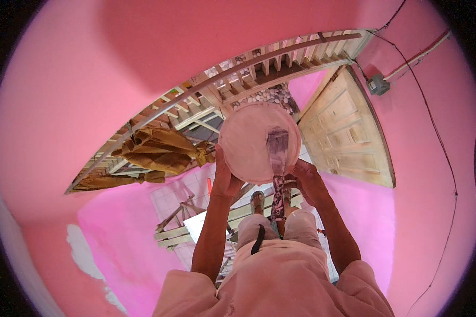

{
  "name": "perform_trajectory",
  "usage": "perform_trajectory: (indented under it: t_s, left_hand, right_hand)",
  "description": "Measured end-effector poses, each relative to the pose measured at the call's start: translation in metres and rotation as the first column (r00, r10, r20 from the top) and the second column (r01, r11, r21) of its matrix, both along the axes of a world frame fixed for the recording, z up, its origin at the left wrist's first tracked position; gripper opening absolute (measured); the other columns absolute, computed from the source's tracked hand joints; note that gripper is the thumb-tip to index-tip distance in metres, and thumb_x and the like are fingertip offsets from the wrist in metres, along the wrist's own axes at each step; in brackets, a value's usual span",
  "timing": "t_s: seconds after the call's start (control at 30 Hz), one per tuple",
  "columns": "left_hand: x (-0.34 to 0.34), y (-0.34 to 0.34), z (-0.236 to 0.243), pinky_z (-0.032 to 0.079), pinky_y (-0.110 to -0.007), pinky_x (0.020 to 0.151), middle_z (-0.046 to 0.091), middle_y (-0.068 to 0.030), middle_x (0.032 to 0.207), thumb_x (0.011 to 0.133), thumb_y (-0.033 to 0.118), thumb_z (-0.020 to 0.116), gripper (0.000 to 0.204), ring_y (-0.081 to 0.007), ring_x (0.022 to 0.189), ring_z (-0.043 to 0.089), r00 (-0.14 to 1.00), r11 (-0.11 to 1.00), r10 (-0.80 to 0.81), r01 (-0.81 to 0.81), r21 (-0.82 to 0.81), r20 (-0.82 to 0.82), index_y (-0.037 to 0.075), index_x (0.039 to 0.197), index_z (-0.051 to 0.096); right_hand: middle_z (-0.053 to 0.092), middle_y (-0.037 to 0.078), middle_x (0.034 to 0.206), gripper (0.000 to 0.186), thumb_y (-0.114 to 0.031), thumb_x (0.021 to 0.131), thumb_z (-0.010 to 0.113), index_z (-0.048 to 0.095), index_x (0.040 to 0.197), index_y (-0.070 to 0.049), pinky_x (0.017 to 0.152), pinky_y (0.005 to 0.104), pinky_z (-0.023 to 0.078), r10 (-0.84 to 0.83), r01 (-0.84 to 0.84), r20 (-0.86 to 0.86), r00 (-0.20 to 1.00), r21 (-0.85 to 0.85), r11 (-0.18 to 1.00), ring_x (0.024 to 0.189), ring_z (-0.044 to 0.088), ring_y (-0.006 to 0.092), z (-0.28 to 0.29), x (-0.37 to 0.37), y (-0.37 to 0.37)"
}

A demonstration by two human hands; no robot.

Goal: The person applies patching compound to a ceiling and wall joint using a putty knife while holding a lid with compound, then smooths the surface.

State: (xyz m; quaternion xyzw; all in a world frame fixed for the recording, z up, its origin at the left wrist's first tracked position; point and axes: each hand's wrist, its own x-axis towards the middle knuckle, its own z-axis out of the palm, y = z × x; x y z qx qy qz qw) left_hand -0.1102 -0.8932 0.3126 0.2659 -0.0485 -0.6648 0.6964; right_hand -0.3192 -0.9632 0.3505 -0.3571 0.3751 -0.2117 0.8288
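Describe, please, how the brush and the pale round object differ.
Shape: the brush is long and narrow, while the pale round object is a broad disc. Surface: the brush has a dark-blotched handle; the pale round object is mostly plain. Both appear near the picture's middle.

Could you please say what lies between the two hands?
In the head view, a round pink object lies between the left hand and right hand, with a paintbrush overlapping its right side.

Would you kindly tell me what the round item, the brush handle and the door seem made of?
Round item: probably plastic, matt, judging by its smooth, thin rim. Brush handle: wood or plastic; its blotchy coating hides which. Door: likely wood, pale and dull, with framed panels.
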Motion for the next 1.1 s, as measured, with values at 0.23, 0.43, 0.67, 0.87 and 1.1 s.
perform_trajectory:
  t_s: [0.23, 0.43, 0.67, 0.87, 1.1]
  left_hand:
    - [-0.011, -0.004, 0.000, 0.036, -0.043, 0.102, 0.038, -0.0090, 0.138, 0.085, 0.067, 0.030, 0.077, -0.0259, 0.123, 0.042, 0.990, 0.987, 0.126, -0.132, 0.091, 0.067, 0.013, 0.139, 0.026]
    - [-0.018, 0.001, -0.003, 0.036, -0.042, 0.103, 0.037, -0.0089, 0.139, 0.084, 0.069, 0.027, 0.079, -0.0257, 0.124, 0.041, 0.982, 0.975, 0.179, -0.186, 0.122, 0.061, 0.013, 0.140, 0.026]
    - [-0.009, 0.011, 0.007, 0.037, -0.042, 0.102, 0.038, -0.0091, 0.138, 0.084, 0.070, 0.025, 0.079, -0.0259, 0.123, 0.042, 0.960, 0.948, 0.279, -0.281, 0.148, 0.037, 0.013, 0.138, 0.029]
    - [0.020, 0.043, -0.005, 0.037, -0.043, 0.102, 0.040, -0.0086, 0.137, 0.086, 0.067, 0.027, 0.073, -0.0260, 0.122, 0.043, 0.931, 0.929, 0.365, -0.363, 0.074, -0.021, 0.015, 0.137, 0.032]
    - [0.041, 0.079, -0.006, 0.038, -0.043, 0.101, 0.040, -0.0069, 0.136, 0.087, 0.065, 0.030, 0.070, -0.0253, 0.122, 0.042, 0.897, 0.891, 0.430, -0.440, 0.111, 0.103, 0.016, 0.137, 0.031]
  right_hand:
    - [0.059, 0.008, 0.072, 0.035, -0.025, 0.074, 0.072, 0.048, 0.086, -0.002, 0.057, 0.0310, 0.046, -0.046, -0.159, -0.489, 0.871, -0.370, 0.915, 0.066, 0.058, 0.0180, -0.010, 0.001, 0.031]
    - [0.058, 0.018, 0.071, 0.030, -0.013, 0.076, 0.059, 0.043, 0.099, -0.003, 0.059, 0.0439, 0.045, -0.227, -0.313, -0.660, 0.716, -0.594, 0.741, 0.064, 0.058, 0.0371, 0.006, -0.002, 0.025]
    - [0.060, 0.010, 0.065, 0.025, -0.017, 0.082, 0.058, 0.049, 0.101, -0.004, 0.054, 0.0321, 0.045, -0.122, -0.318, -0.590, 0.798, -0.584, 0.747, 0.057, 0.057, 0.0156, 0.037, -0.007, -0.010]
    - [0.064, 0.015, 0.082, 0.031, -0.015, 0.082, 0.059, 0.052, 0.112, -0.007, 0.062, 0.0340, 0.049, -0.123, -0.505, -0.605, 0.787, -0.745, 0.436, 0.068, 0.063, 0.0256, 0.066, 0.000, -0.004]
    - [0.064, 0.016, 0.097, 0.037, -0.019, 0.083, 0.060, 0.054, 0.117, -0.006, 0.074, 0.0380, 0.050, -0.026, -0.661, -0.722, 0.692, -0.648, 0.378, 0.085, 0.064, 0.0299, 0.053, 0.032, 0.029]
